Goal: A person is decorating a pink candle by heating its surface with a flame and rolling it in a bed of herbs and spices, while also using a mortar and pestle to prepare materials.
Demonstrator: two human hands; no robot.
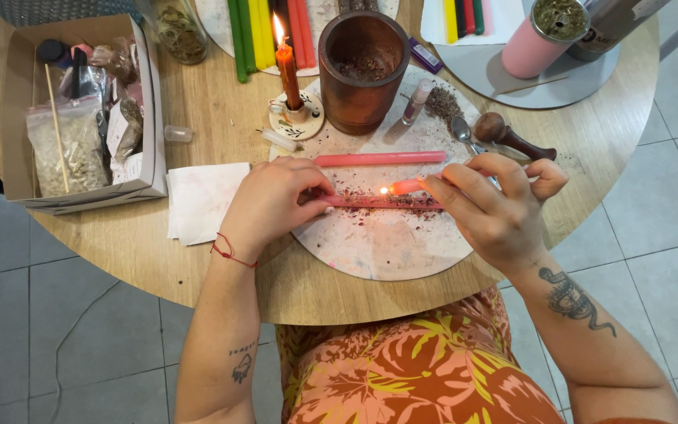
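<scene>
Wooden round table (221, 110) over grey tiles. My left hand (272, 206) pins a pink candle (378, 202) on the marbled plate (386, 243). My right hand (496, 208) pinches a lit candle (406, 187) just above it.

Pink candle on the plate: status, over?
Left hand steadies pink candle on round plate. Right hand holds lit candle over it. Nothing blocking.

Round wooden tabletop (221, 110), cardboard box (17, 94) of herb packets, lit orange candle (288, 74) in holder, brown mortar (362, 71), pestle (512, 137), white napkin (202, 200), pink tumbler (539, 39)

Left end of pink candle (378, 202) hidden under left hand (272, 206); green and yellow candles (249, 31) cut off by top edge; box (147, 102) contents unclear.
</scene>
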